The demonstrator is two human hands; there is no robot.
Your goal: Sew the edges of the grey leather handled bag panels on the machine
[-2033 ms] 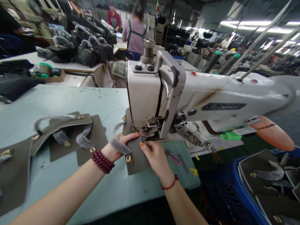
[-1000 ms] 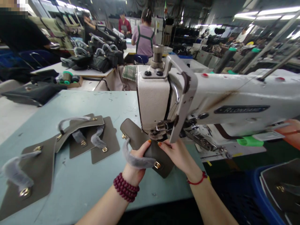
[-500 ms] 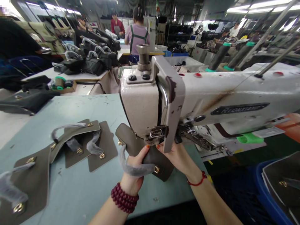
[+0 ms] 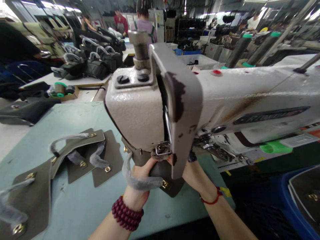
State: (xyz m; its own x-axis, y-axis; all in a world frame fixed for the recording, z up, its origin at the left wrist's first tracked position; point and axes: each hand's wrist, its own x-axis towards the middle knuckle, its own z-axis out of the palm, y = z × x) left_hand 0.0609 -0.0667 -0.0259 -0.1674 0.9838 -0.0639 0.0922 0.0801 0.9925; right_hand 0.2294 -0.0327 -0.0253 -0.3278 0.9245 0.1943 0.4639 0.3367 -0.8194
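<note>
A white sewing machine [image 4: 140, 113] fills the middle of the view, its head close to the camera. Under the head lies a taupe leather bag panel [image 4: 166, 178] with a plastic-wrapped handle [image 4: 140, 181] and brass fittings. My left hand [image 4: 140, 181] grips the panel's left side, thumb up against the machine head, the wrapped handle lying over its back. My right hand [image 4: 193, 175] holds the panel from the right, its fingers mostly hidden behind the machine's grey guard [image 4: 180, 110].
More taupe panels [image 4: 100, 156] with wrapped handles lie on the pale blue table [image 4: 82, 206] to the left. A blue bin [image 4: 297, 206] with panels stands at lower right. Black bags [image 4: 95, 65] and thread spools [image 4: 60, 89] sit on tables behind; other people work farther back.
The panel has been lifted and curled up under the machine head, both hands moving with it. The view has moved closer to the machine, whose head now hides the needle area.
</note>
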